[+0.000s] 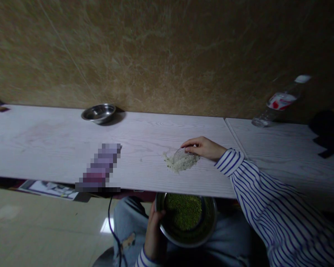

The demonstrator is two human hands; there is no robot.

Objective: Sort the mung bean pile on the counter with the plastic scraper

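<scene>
My right hand (199, 146) pinches a thin, see-through piece with a rounded edge (179, 154), its exact kind unclear. That piece sits over a pile of white grains (185, 163), which look like rice with a few dark or greenish bits among them. Below the table edge, my left hand (156, 226) is closed on the left rim of a metal bowl (187, 243). Green beans (183, 211), small like mung beans, lie inside this bowl, which is held over the lap.
A second metal bowl (98, 113) stands by the wall on the pale wooden table (144, 129). A blurred-out flat object (101, 167) lies at the front edge. A clear bottle (280, 102) stands right, near a dark item (328, 129). A cable (110, 218) hangs below.
</scene>
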